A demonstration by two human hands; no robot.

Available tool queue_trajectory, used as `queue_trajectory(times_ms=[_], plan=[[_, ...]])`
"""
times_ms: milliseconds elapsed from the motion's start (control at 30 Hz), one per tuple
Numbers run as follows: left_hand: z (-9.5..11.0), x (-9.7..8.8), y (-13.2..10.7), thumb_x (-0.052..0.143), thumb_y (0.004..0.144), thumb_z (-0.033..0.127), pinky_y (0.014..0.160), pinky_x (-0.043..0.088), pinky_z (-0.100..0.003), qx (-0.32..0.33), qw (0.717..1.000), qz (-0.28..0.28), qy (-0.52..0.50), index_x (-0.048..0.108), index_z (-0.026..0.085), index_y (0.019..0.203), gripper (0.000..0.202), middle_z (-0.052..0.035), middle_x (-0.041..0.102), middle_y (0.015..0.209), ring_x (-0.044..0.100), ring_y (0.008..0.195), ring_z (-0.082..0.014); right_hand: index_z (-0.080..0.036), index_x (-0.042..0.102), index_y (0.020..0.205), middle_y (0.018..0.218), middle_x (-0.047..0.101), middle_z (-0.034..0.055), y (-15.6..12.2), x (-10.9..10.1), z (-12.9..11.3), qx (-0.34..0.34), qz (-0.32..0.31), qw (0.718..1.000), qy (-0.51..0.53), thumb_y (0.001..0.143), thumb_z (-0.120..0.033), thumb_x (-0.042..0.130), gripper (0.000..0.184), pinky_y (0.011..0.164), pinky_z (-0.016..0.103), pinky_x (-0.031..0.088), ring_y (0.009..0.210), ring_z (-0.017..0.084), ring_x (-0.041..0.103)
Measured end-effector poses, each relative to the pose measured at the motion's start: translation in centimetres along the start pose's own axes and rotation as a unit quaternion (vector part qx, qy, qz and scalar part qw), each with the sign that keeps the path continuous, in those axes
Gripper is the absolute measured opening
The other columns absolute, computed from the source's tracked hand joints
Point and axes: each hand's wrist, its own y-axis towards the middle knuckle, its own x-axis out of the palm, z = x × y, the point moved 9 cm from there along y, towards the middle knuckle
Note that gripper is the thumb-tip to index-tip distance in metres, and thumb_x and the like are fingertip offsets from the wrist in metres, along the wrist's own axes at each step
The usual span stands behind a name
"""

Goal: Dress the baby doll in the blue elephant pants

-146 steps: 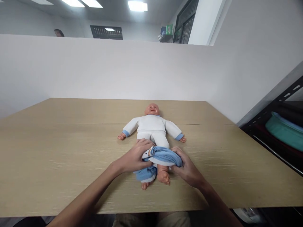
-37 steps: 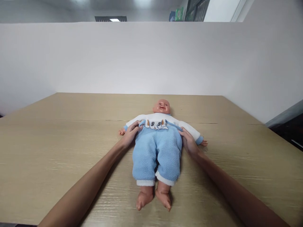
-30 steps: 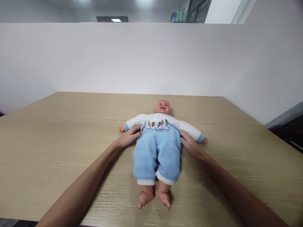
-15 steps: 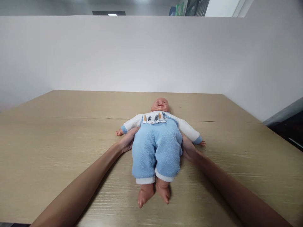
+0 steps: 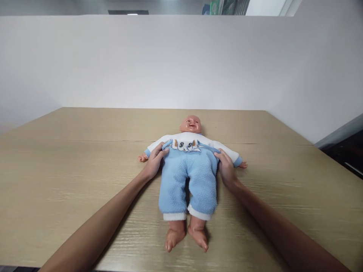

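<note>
Doll (image 5: 189, 158) is laid on its back at the centre of the frame, head toward the top and bare feet toward the bottom edge, on a light wooden table (image 5: 70, 170). It is dressed in a white long-sleeved top (image 5: 187, 138) with blue cuffs and in fleecy blue dungarees (image 5: 187, 181) (white cuffs at the ankles, a small animal face on the bib). The upper left corner of the dungarees, just below the doll's shoulder, is pinched by the left hand (image 5: 155, 163), thumb on top and fingers tucked under the fabric. The upper right corner is gripped in the same manner by the right hand (image 5: 226, 168), closed on the fleece at the doll's side. Both forearms are stretched in from the lower corners of the frame. A white partition (image 5: 170, 64) is seen behind the table, across the upper half of the frame, and a dark shelf edge (image 5: 347, 155) shows at the right.
</note>
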Motion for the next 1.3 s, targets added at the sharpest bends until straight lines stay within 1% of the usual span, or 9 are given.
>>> queue_trajectory(times_ms=[100, 167, 267, 400, 500, 667, 833, 967, 1300], plan=[[1.9, 0.7, -0.1, 0.058, 0.104, 0.046, 0.093, 0.041, -0.03, 0.076, 0.996, 0.021, 0.034, 0.061, 0.023, 0.103, 0.023, -0.0016, 0.062, 0.103, 0.053, 0.099, -0.0214, -0.028, 0.058, 0.094, 0.106, 0.071, 0.0005, 0.7, 0.4, -0.2, -0.024, 0.01, 0.999, 0.018, 0.087, -0.048, 0.063, 0.022, 0.105, 0.04, 0.05, 0.109, 0.027, 0.065], [1.7, 0.8, 0.2, 0.058, 0.105, 0.048, 0.087, 0.04, -0.028, 0.074, 0.996, 0.023, 0.041, 0.06, 0.023, 0.103, 0.025, -0.0003, 0.061, 0.099, 0.052, 0.094, -0.0195, -0.028, 0.056, 0.093, 0.103, 0.07, 0.0003, 1.3, 0.7, 0.2, -0.023, 0.003, 1.0, 0.016, 0.089, -0.05, 0.059, 0.022, 0.103, 0.039, 0.051, 0.106, 0.026, 0.065], [0.3, 0.6, 0.8, 0.06, 0.103, 0.053, 0.082, 0.04, -0.028, 0.035, 0.998, 0.006, 0.058, 0.06, 0.023, 0.104, 0.03, 0.0009, 0.06, 0.094, 0.051, 0.087, -0.0187, -0.027, 0.058, 0.091, 0.095, 0.069, 0.0001, 1.9, 0.7, 0.6, -0.009, -0.025, 0.999, -0.023, 0.089, -0.05, 0.062, 0.023, 0.101, 0.04, 0.052, 0.101, 0.025, 0.065], [-0.2, 0.3, 0.6, 0.06, 0.102, 0.053, 0.102, 0.039, -0.033, 0.028, 0.993, -0.025, 0.113, 0.066, 0.022, 0.107, 0.032, -0.0026, 0.066, 0.108, 0.056, 0.108, -0.0246, -0.026, 0.066, 0.083, 0.088, 0.068, 0.0001, 1.2, 0.2, -0.3, -0.016, -0.063, 0.992, -0.107, 0.086, -0.051, 0.075, 0.026, 0.109, 0.041, 0.046, 0.1, 0.027, 0.061], [-0.4, 0.1, 0.2, 0.064, 0.099, 0.053, 0.111, 0.036, -0.035, 0.011, 0.992, -0.033, 0.121, 0.067, 0.021, 0.104, 0.032, -0.0045, 0.069, 0.112, 0.056, 0.117, -0.028, -0.027, 0.07, 0.085, 0.094, 0.071, 0.001, 0.2, 0.2, -0.9, -0.029, -0.08, 0.985, -0.149, 0.088, -0.055, 0.074, 0.029, 0.116, 0.043, 0.04, 0.104, 0.028, 0.06], [-2.2, 0.4, 0.2, 0.067, 0.098, 0.056, 0.112, 0.04, -0.036, -0.028, 0.999, -0.02, 0.002, 0.069, 0.021, 0.115, 0.038, -0.0059, 0.071, 0.122, 0.059, 0.121, -0.0268, -0.029, 0.072, 0.112, 0.116, 0.075, 0.0017, 0.3, 0.2, 0.9, 0.003, -0.049, 0.997, -0.058, 0.089, -0.065, 0.071, 0.042, 0.12, 0.043, 0.044, 0.124, 0.029, 0.063], [-4.6, 1.1, 0.4, 0.073, 0.094, 0.058, 0.104, 0.048, -0.036, -0.072, 0.984, 0.019, -0.163, 0.069, 0.021, 0.125, 0.049, -0.0085, 0.072, 0.128, 0.064, 0.119, -0.0268, -0.03, 0.068, 0.123, 0.127, 0.075, 0.0014, 1.2, 0.3, 2.9, 0.033, -0.014, 0.999, 0.034, 0.085, -0.066, 0.076, 0.053, 0.122, 0.041, 0.044, 0.131, 0.027, 0.064], [-4.8, 1.4, 0.5, 0.077, 0.092, 0.059, 0.096, 0.051, -0.036, -0.082, 0.978, 0.01, -0.191, 0.07, 0.02, 0.125, 0.051, -0.0078, 0.075, 0.121, 0.068, 0.113, -0.026, -0.03, 0.067, 0.126, 0.132, 0.074, 0.0016, 1.6, 0.9, 3.1, 0.044, -0.041, 0.995, 0.082, 0.083, -0.064, 0.079, 0.056, 0.122, 0.04, 0.044, 0.13, 0.025, 0.066], [-3.7, 1.4, 1.5, 0.077, 0.093, 0.054, 0.098, 0.045, -0.036, -0.071, 0.974, -0.043, -0.211, 0.073, 0.019, 0.118, 0.044, -0.0077, 0.075, 0.11, 0.065, 0.106, -0.0254, -0.03, 0.069, 0.117, 0.128, 0.076, 0.0009, 1.5, 0.3, 2.4, 0.039, -0.025, 0.994, 0.098, 0.084, -0.055, 0.078, 0.043, 0.121, 0.042, 0.044, 0.131, 0.027, 0.065]])
